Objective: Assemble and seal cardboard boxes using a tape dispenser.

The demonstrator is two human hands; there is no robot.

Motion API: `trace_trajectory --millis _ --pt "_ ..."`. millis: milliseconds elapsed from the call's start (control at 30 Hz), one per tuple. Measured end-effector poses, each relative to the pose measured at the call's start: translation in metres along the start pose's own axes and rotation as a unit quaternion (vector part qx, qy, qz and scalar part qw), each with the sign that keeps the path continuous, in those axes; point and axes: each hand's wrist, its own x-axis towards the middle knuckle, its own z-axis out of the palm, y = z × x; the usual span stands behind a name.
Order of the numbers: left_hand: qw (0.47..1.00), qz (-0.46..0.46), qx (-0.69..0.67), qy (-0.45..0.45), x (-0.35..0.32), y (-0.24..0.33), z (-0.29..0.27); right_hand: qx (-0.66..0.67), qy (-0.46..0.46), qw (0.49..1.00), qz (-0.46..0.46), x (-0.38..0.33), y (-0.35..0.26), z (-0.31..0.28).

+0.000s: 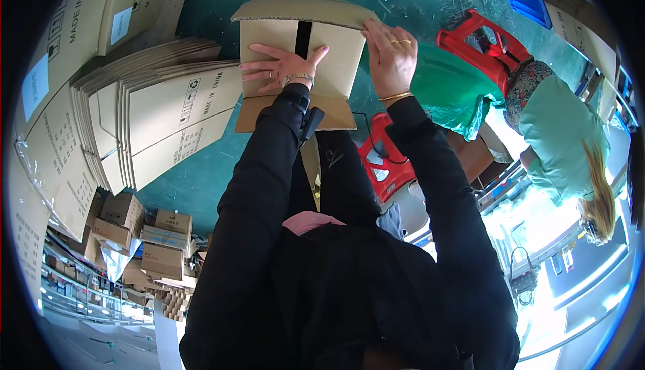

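Box [334, 68] open, upper middle of frame. Step looks like setting it up: my left hand [290, 68] lies over the inner panels [269, 35], fingers spread, arm reaching up-right; my right hand [394, 54] is at the corner of the upper flap [302, 9], fingers bunched, can't tell if pinching. Next move likely calls for pressing the panels flat.

Packing workshop, stacked flattened cartons [175, 111], piled boxes [162, 260], green floor [403, 17]
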Motion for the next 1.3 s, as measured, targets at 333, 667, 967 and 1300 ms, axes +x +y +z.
trace_trajectory --millis 333,667,967,1300 --pt "0.985 0.121 0.102 -0.072 -0.01 -0.055 -0.011 -0.048 -0.171 0.984 -0.027 -0.064 0.002 0.039" --pt "0.869 0.47 0.009 0.151 -0.022 -0.196 -0.078 0.191 -0.224 0.955 0.021 -0.039 0.039 0.037" --pt "0.872 0.381 -0.205 0.231 0.062 -0.09 -0.03 0.329 -0.241 0.91 0.069 -0.041 0.057 0.047" --pt "0.874 0.331 -0.334 0.127 0.098 -0.078 -0.012 0.323 -0.264 0.836 0.357 -0.056 0.076 0.049"
